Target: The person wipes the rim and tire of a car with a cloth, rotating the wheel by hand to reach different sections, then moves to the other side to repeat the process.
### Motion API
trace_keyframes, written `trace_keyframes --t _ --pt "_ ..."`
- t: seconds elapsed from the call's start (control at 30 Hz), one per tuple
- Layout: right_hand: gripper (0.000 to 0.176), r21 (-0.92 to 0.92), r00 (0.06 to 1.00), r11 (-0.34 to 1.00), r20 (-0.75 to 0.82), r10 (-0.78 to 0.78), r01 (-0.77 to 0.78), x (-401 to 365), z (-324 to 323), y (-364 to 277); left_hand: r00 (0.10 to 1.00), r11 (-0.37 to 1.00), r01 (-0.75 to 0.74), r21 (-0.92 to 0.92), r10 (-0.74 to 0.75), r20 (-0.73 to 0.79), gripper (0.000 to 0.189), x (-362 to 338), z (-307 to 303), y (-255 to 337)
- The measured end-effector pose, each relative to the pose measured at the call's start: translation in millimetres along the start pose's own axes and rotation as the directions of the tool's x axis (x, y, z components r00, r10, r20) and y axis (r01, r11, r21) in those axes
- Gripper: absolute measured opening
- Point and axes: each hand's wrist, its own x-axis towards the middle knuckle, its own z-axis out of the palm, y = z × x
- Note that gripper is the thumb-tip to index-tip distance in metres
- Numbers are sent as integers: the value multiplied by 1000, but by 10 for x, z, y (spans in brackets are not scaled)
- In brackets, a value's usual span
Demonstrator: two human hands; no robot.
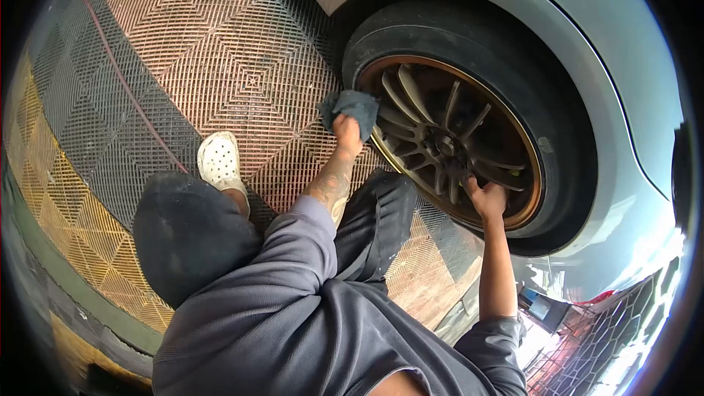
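My left hand (347, 134) is closed around a dark grey cloth (355, 108), bunched up at the left edge of the wheel, close to the tyre and rim. Bronze spokes fan out from the hub of the alloy wheel (411, 95), which is fitted on the car inside a black tyre (568, 169). At the wheel's lower right, my right hand (487, 199) grips a spoke near the rim, its thumb toward the hub. The fingers behind the spoke are partly hidden.
Silver car bodywork (631, 44) arches over the tyre. Grid floor tiles (249, 44) in reddish, grey and yellow lie under me, with a thin hose or cord (121, 77) across them. My pale clog (220, 161) rests on the tiles. A mesh fence (601, 345) stands lower right.
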Motion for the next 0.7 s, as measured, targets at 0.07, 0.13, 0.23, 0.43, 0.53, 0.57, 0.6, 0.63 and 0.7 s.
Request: trace_keyframes --t 0.07,0.13,0.23,0.43,0.53,0.57,0.6,0.63,0.7 --pt "49 24 999 999 5 34 -34 -15 -11 -4 980 965 176 -196 -191 -62 26 -52 -215 -1" --pt "49 -50 991 994 -84 -105 101 10 17 29 993 958 115 -262 -118 3 20 -95 -302 5" --pt "50 -41 998 998 -35 -50 49 -1 -16 -12 995 991 -52 120 42 86 19 -24 -121 -11" --pt "51 -60 999 998 -22 -38 36 9 33 52 841 -72 -418 905 346 416 23 -252 237 98" --pt "52 -58 999 998 -18 -41 40 13 31 67 897 -156 -369 916 200 395 15 -294 280 135" --pt "52 -58 999 998 -23 -41 40 41 20 69 899 -157 -370 916 188 396 17 -282 300 183" --pt "53 -70 999 997 -21 -41 40 35 18 70 903 -160 -370 915 171 394 18 -298 296 209" --pt "54 -78 999 996 -18 -38 36 7 27 62 873 -164 -402 901 228 431 17 -291 297 189" --pt "55 -63 1000 998 1 0 0 -5 -5 4 893 -125 -367 922 232 386 17 -257 338 232"
